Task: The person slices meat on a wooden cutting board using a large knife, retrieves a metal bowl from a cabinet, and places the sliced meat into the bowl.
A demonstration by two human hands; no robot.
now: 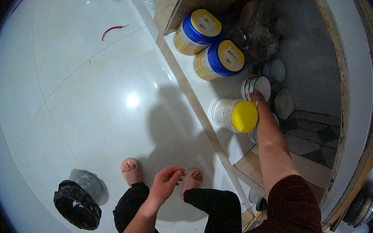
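Note:
My right hand (257,96) reaches into a low cupboard and grips the rim of a white bowl (263,85) with dark bands, in a small stack. Part of its fingers is hidden. Just in front of that wrist stands a clear plastic jar (222,113) with a yellow screw lid (245,117). More stacked dishes (253,135) show partly behind my forearm. My left hand (168,184) hangs empty over the floor between my feet, its fingers loosely curled. Two tins (190,42) (205,64) with blue rims and yellow lids stand farther along the cupboard front; the lids bear writing.
Deeper in the cupboard are a glass jar (275,70), a pile of plates (285,103) and a dim plastic bag (261,35). A raised sill (193,97) edges the opening. On the tiled floor lie a red chilli (113,29) and a bin (90,184) with a black liner (68,203).

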